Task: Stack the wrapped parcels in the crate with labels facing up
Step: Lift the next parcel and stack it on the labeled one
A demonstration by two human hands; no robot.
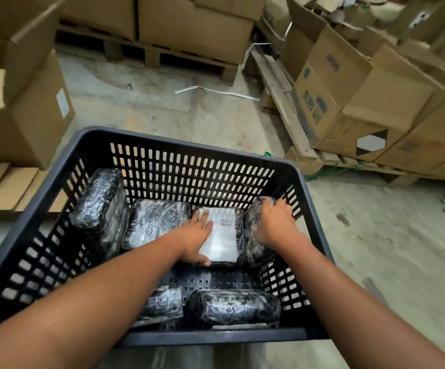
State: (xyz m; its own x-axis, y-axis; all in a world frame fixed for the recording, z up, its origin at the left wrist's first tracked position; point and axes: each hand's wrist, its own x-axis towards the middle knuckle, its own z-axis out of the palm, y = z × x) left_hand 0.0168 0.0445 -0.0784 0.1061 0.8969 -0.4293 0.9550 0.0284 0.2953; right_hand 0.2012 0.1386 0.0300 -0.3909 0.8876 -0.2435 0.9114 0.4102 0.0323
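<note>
A black slotted crate (184,145) fills the lower view and holds several black parcels wrapped in clear film. One parcel (222,235) lies flat at the far side with its white label up; my left hand (196,235) rests on its left edge, fingers spread. Beside it on the right a parcel (256,243) stands tilted against the crate's right wall, and my right hand (276,221) grips its top. Another flat parcel (155,222) lies to the left, and one (99,201) leans high in the far left corner. Two more parcels (232,307) (163,302) lie near the front wall.
The crate stands on a concrete floor. Cardboard boxes on wooden pallets ring it: a stack at the left (24,107), boxes at the back (189,25), and a row on the right (362,102). A white strap (216,90) lies on the floor beyond the crate.
</note>
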